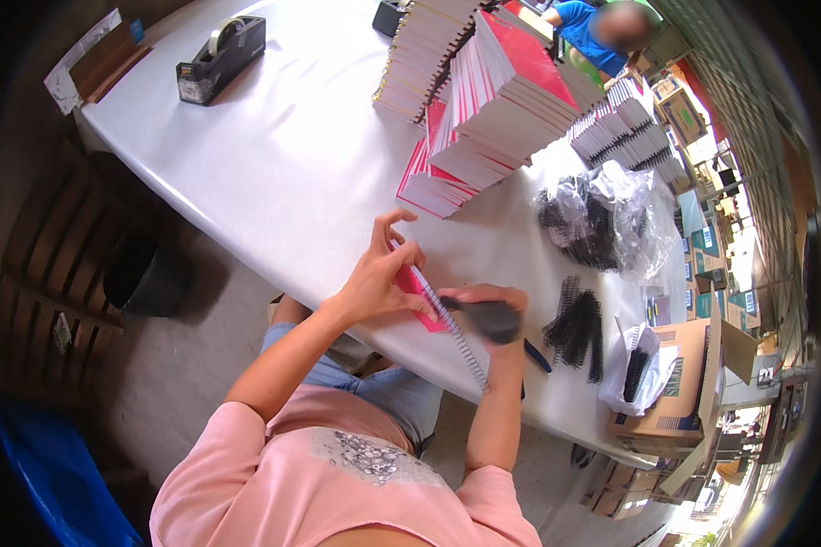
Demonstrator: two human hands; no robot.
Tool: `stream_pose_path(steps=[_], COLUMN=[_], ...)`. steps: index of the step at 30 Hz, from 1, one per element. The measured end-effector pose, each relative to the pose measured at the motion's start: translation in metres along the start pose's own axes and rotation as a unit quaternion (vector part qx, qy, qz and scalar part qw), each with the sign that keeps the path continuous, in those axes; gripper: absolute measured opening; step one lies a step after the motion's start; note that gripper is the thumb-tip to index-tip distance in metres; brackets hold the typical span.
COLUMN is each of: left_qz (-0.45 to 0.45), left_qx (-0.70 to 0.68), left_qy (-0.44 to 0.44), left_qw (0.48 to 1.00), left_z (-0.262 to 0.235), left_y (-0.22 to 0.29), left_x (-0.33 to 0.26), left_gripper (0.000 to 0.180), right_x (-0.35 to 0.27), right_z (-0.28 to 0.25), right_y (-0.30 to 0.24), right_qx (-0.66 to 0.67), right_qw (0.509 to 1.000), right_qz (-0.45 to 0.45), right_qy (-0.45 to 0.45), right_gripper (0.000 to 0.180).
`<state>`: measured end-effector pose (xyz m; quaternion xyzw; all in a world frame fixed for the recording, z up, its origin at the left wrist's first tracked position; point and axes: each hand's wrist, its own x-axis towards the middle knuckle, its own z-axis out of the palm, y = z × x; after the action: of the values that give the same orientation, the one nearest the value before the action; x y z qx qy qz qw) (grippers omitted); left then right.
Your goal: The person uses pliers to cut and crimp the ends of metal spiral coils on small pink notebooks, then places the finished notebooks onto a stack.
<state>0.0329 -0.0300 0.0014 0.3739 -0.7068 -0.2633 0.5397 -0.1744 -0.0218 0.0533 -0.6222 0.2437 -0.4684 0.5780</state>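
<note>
My left hand (383, 276) is closed round a small notebook with a pink-red cover (407, 284), holding it tilted with its bound edge up near the table's front edge. A thin spiral coil (466, 348) runs along that edge and sticks out past the notebook toward my right forearm. My right hand (506, 297) is closed on a black, rounded tool (491, 321) beside the coil. The tool is smeared by motion, and its exact kind cannot be made out. Just right of my right wrist, a dark-handled tool (537, 356) lies on the table.
Tall stacks of red-covered notebooks (493, 109) stand ahead. To the right lie loose black coils (576, 330), a clear plastic bag of coils (611, 219) and a cardboard box (670, 378). A tape dispenser (222, 59) sits far left. A person in blue (582, 29) is beyond the stacks.
</note>
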Motion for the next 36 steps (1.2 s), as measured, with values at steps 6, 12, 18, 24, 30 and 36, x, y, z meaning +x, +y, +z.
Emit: stream_pose_path(steps=[6, 12, 18, 24, 30, 36], left_qz=[-0.001, -0.048, -0.102, -0.092, -0.073, -0.031], left_qx=[-0.030, -0.085, -0.108, -0.118, -0.119, -0.105], left_qy=[0.007, 0.008, -0.030, -0.050, -0.056, -0.047], left_qw=[1.000, 0.995, 0.988, 0.987, 0.989, 0.993], left_z=[0.005, 0.002, -0.001, -0.001, -0.001, -0.003], left_y=[-0.011, -0.013, -0.012, -0.012, -0.018, -0.022], left_x=[0.002, 0.000, 0.007, 0.003, -0.002, -0.005], left_gripper=[0.070, 0.086, 0.088, 0.091, 0.092, 0.092], right_x=[0.010, 0.016, 0.037, 0.037, 0.039, 0.045], right_z=[-0.007, 0.010, 0.011, 0.019, 0.039, 0.051], right_y=[0.001, 0.001, -0.010, 0.012, -0.004, -0.005], right_qx=[-0.188, -0.197, -0.497, -0.397, -0.324, -0.332], right_qw=[0.973, 0.969, 0.866, 0.897, 0.945, 0.942], right_qz=[0.084, 0.054, -0.029, 0.120, 0.031, 0.032], right_qy=[0.100, 0.136, 0.044, 0.152, 0.023, 0.029], right_gripper=[0.022, 0.029, 0.025, 0.023, 0.022, 0.019])
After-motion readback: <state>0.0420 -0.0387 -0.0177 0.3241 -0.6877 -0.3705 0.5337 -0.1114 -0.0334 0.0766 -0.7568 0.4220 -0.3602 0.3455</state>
